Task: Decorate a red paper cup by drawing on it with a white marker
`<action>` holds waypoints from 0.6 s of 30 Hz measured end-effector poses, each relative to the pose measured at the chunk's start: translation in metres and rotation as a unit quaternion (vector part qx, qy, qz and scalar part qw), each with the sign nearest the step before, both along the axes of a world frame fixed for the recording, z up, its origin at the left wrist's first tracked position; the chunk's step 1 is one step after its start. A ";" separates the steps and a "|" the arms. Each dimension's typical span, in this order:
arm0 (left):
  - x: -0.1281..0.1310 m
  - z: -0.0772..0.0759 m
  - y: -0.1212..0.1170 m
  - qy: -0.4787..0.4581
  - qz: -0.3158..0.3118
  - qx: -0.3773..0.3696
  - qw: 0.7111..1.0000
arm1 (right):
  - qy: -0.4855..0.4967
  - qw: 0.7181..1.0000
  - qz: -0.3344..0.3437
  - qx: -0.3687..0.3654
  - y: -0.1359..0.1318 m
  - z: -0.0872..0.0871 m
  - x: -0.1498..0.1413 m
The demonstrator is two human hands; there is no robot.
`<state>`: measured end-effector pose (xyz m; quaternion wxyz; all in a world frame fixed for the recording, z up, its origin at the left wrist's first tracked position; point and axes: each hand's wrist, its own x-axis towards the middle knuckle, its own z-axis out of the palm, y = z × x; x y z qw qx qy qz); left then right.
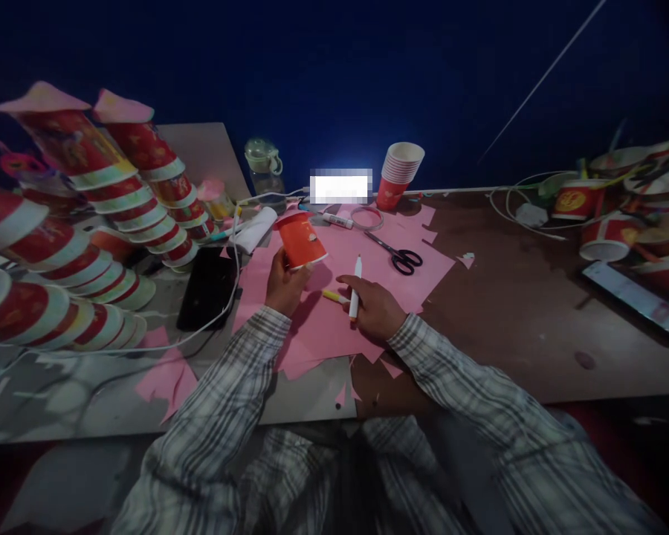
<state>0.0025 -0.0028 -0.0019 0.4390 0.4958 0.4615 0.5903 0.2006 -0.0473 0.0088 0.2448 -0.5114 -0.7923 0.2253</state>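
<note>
My left hand (285, 286) grips an orange-red paper cup (301, 241) by its near side. The cup is tilted, with its white rim at the lower end. My right hand (375, 306) is closed on a white marker (355, 291), which points up and away from me. A yellow-ended pen (332, 296) pokes out by the right fingers; whether they hold it too I cannot tell. Both hands are above pink paper sheets (317, 342). Black-handled scissors (404, 260) lie on the paper beyond my right hand.
Tall stacks of red-and-white cups (117, 193) crowd the left side. A black phone (207, 290) and a white cable lie near my left arm. At the back are nested cups (398, 174) and a clear bottle (264, 167). More cups (607, 236) and another phone (635, 297) are right.
</note>
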 end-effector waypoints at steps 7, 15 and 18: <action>0.003 0.001 -0.001 -0.023 -0.009 -0.012 1.000 | 0.041 0.995 -0.078 0.050 0.009 -0.007 0.008; 0.006 -0.002 -0.002 -0.050 -0.006 -0.027 0.998 | -0.063 0.996 -0.061 0.007 0.018 0.005 0.007; 0.006 -0.004 0.000 -0.054 -0.006 -0.028 0.998 | -0.081 0.994 -0.069 0.002 0.020 0.009 0.005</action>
